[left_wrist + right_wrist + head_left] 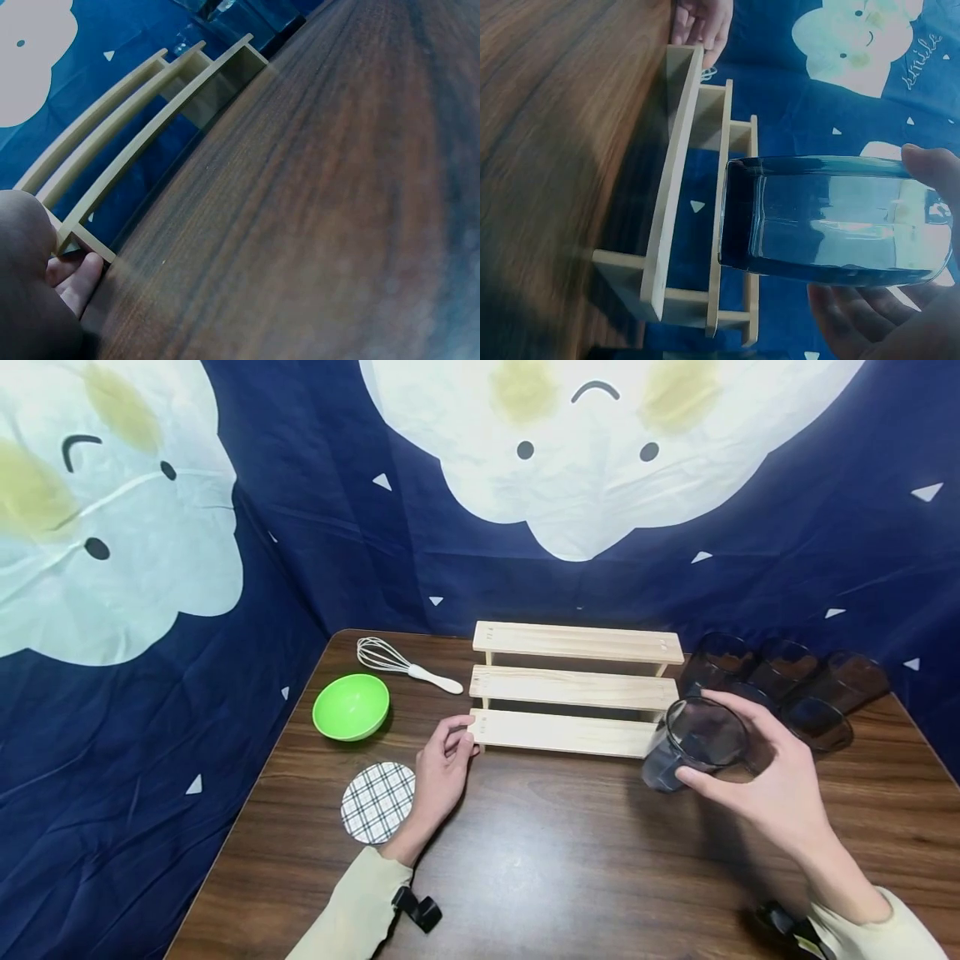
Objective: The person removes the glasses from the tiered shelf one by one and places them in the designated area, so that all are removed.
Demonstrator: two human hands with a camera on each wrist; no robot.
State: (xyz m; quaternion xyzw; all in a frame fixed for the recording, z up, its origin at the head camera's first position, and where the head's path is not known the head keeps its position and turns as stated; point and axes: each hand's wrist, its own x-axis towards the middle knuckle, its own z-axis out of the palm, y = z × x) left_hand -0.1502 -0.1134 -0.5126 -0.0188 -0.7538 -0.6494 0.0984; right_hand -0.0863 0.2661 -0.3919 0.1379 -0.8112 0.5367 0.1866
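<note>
A three-tier wooden stand (570, 687) is at the back middle of the table in the head view. My left hand (441, 772) grips the left end of its lowest step, the thumb at the front corner. Fingers at that end also show in the left wrist view. Held in my right hand (783, 777) is a dark clear drinking glass (663, 762), tilted by the right end of the stand. Thumb and fingers wrap it near the rim. In the right wrist view the glass (832, 221) overlaps the upper steps, its thick base towards the stand.
Several more dark glasses (851, 685) are grouped at the back right. On the left are a white whisk (431, 678), a green bowl (351, 706) and a round checked coaster (377, 802). Blue patterned cloth (465, 585) hangs behind the wooden table (517, 877).
</note>
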